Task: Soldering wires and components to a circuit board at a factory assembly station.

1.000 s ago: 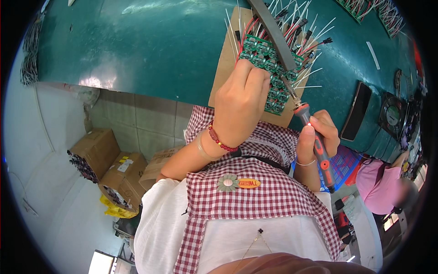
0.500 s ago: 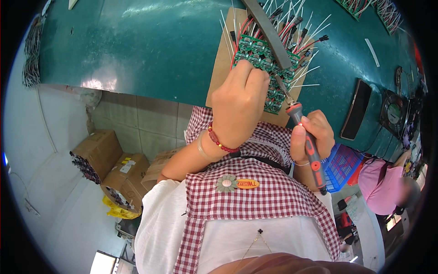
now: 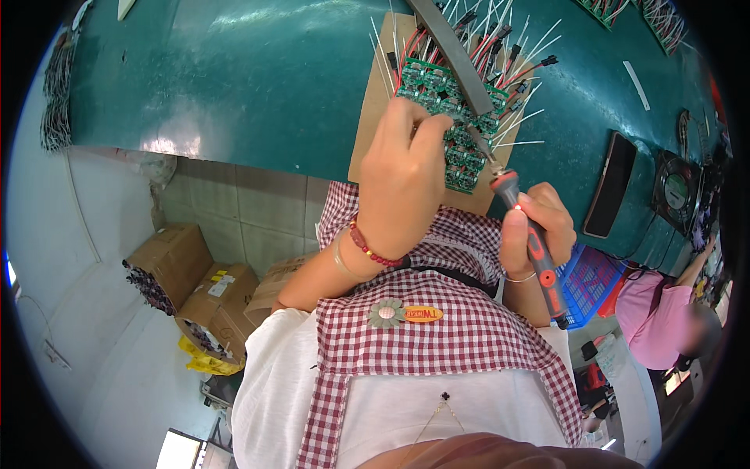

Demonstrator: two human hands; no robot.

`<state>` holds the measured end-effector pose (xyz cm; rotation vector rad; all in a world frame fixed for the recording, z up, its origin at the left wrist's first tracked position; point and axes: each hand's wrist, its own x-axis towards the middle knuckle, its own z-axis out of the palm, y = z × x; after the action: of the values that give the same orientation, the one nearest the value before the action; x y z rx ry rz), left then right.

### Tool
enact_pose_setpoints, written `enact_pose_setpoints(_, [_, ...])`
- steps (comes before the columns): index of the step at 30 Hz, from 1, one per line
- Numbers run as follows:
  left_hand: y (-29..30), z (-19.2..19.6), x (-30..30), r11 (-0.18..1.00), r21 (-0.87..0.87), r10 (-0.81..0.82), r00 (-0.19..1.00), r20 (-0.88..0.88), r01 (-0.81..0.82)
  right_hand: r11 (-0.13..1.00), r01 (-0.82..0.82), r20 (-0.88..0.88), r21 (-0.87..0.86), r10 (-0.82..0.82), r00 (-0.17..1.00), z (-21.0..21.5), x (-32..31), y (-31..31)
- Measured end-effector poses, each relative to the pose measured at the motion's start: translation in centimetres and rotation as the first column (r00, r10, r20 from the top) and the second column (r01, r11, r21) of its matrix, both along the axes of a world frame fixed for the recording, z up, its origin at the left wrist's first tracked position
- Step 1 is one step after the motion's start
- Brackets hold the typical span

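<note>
In my right hand (image 3: 539,228) is a grey and red soldering iron (image 3: 541,262), gripped by its handle with a small red light glowing near my thumb. Its tip points up and left onto a panel of green circuit boards (image 3: 462,168). My left hand (image 3: 402,168) is closed over the panel's left part, fingertips bent down close to the iron's tip; whatever they pinch is hidden. Red, black and white wires with black connectors (image 3: 500,47) fan out from the panel's far side. A dark flat bar (image 3: 453,55) lies across the boards, over a brown sheet (image 3: 367,141).
On the green table (image 3: 258,94) at right are a phone (image 3: 610,186), a small fan (image 3: 676,191) and a white strip (image 3: 637,86). More wired boards (image 3: 664,27) lie far right. Below stand a blue basket (image 3: 582,293) and cardboard boxes (image 3: 168,262). A person in pink (image 3: 648,320) sits at right.
My left hand has shifted slightly left, its fingertips a little farther from the iron. The board panel, brown sheet and bar have also slid slightly left. The iron stays over the boards.
</note>
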<state>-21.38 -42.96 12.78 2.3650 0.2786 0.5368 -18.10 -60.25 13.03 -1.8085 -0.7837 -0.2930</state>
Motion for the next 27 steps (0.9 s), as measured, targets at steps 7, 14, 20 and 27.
enact_pose_setpoints(7, [0.2, 0.3, -1.0, 0.976, -0.214, 0.010, 0.997, -0.082, -0.027, 0.991, 0.006, -0.018, 0.136, -0.004, 1.000, 0.0, -0.3, -1.2])
enact_pose_setpoints(14, [-0.2, -0.4, -0.3, 0.988, -0.154, 0.026, 0.999, -0.039, -0.032, 0.997, 0.006, -0.067, 0.081, -0.001, 0.998, -0.1, 0.1, -0.1])
enact_pose_setpoints(20, [-0.3, -0.1, -0.1, 0.985, -0.167, 0.028, 0.998, -0.050, -0.036, 0.999, 0.018, -0.062, 0.044, -0.015, 0.998, 0.1, 0.1, 0.1])
enact_pose_setpoints(27, [-0.2, -0.5, -0.9, 0.973, -0.232, 0.013, 1.000, 0.027, -0.007, 0.988, -0.029, 0.033, 0.151, 0.024, 0.999, 0.4, 0.0, -2.5])
